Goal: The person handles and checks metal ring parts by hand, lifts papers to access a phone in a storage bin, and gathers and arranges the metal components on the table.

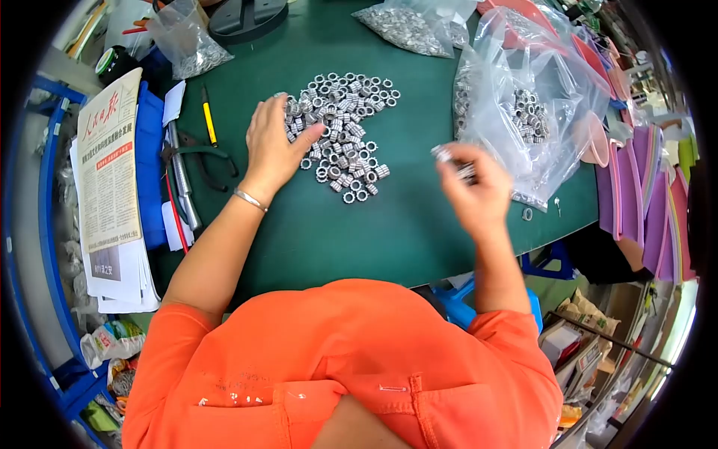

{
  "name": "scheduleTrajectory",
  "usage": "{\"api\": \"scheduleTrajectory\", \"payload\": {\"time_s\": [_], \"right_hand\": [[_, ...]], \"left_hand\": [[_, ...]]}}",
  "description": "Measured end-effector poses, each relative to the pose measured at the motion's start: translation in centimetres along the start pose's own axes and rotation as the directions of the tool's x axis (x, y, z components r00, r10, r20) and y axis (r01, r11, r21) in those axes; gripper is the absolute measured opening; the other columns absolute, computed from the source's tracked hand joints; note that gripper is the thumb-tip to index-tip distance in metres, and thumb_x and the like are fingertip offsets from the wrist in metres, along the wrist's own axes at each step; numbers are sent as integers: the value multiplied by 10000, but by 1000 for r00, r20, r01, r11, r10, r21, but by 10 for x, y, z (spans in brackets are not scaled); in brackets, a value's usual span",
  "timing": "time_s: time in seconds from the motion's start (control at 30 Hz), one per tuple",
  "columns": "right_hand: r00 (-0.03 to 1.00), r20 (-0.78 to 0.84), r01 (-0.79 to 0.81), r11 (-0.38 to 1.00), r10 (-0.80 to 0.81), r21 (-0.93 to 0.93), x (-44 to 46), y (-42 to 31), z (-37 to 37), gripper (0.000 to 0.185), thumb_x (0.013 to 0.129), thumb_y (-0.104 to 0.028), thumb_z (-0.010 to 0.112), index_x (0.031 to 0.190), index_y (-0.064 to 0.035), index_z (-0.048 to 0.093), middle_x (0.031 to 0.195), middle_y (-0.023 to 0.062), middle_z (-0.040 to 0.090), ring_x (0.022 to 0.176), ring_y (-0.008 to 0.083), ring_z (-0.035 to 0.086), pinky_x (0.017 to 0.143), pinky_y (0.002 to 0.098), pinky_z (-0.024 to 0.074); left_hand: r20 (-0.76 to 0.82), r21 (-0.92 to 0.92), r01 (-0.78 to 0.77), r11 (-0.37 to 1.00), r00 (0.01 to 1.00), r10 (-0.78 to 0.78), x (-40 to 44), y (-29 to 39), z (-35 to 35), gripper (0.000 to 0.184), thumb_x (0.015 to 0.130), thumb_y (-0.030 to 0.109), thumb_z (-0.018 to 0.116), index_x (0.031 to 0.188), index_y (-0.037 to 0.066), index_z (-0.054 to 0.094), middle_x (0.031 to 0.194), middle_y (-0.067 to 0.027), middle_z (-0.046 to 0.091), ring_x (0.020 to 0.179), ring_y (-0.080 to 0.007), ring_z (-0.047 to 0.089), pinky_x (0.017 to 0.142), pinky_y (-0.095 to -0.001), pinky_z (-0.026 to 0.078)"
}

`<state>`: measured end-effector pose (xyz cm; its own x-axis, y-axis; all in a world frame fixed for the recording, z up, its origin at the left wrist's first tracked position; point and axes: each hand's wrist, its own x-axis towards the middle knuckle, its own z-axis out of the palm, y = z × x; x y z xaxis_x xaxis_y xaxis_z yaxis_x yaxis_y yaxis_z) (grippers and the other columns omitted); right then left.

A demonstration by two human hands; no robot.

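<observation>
A loose pile of small toothed metal rings [345, 142] lies on the green table, some flat and some on their sides. My left hand [273, 142] rests against the pile's left side, fingers stretched out and thumb apart over the nearest rings. To the right of the pile, above the table, my right hand [475, 183] is curled around a few metal rings [465, 172]; how many is hidden by the fingers. Beyond it lies a clear plastic bag [553, 105] with more of these rings inside.
Left of my arm are a yellow marker [209, 120], pliers [202, 153] and a newspaper [111, 157]. Bags of small metal parts [404, 28] lie at the back. One ring [527, 214] sits near the right edge, and purple foam pieces [643, 194] stand beyond it.
</observation>
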<state>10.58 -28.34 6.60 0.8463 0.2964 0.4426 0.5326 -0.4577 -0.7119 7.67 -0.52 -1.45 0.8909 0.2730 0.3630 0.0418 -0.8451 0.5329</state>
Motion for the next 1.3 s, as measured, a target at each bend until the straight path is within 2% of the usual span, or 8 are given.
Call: {"api": "scheduleTrajectory", "payload": {"time_s": [0.4,0.63,0.83,0.93,1.03,1.1,1.23,1.3], "right_hand": [[949,203,-293,916,243,274,-37,15,43,163,702,-42,716,835,-20,624,746,41,606,621,94,543,568,228,445],[975,175,-177,954,137,241,-34,12,43,163,713,-24,714,852,-10,632,783,53,630,678,102,570,612,234,462],[736,524,-674,542,429,502,-4,-5,48,147,812,-48,643,945,14,627,778,48,648,574,45,514,513,182,415],[599,666,-780,514,444,358,35,-10,62,151,835,-74,613,952,22,610,767,46,644,520,31,468,440,172,359],[712,560,-665,663,423,343,101,-21,73,155,825,-126,597,904,7,616,663,14,590,467,46,422,409,193,336],[829,488,-539,624,273,566,159,-15,76,139,831,-132,578,870,-5,618,649,12,564,452,57,397,396,201,320],[835,218,-410,307,505,859,222,-16,88,141,872,-129,550,938,-7,576,692,25,511,491,75,413,387,195,297],[892,183,-371,441,413,817,198,-30,68,167,884,-144,551,978,-5,554,703,28,508,510,77,424,387,192,294]], "left_hand": [[267,-122,-170,978,943,197,-28,21,-24,905,416,407,860,1212,204,482,1214,-139,344,1107,-344,377,925,-452,330],[248,-91,-252,963,931,267,-30,25,-22,751,417,333,870,1060,120,547,1104,-130,387,972,-294,429,878,-384,391],[209,-127,-246,961,940,269,-30,26,-23,616,477,311,852,962,90,543,1114,-154,421,986,-325,447,865,-392,398],[184,-175,-230,957,948,261,-30,26,-25,587,502,298,842,952,108,518,1158,-126,421,991,-328,449,867,-405,395],[170,-208,-213,955,953,250,-31,26,-26,564,512,287,839,946,115,523,1161,-104,426,981,-315,451,864,-402,397],[176,-219,-199,955,955,240,-32,25,-26,567,511,286,841,948,114,522,1163,-106,427,985,-318,451,874,-402,395],[139,-253,-212,944,958,252,-31,20,-24,565,514,275,839,945,106,516,1144,-112,437,991,-324,450,885,-403,390],[105,-253,-263,931,949,296,-31,17,-21,575,498,251,838,936,91,501,1126,-121,451,1010,-332,449,887,-405,384]]}}
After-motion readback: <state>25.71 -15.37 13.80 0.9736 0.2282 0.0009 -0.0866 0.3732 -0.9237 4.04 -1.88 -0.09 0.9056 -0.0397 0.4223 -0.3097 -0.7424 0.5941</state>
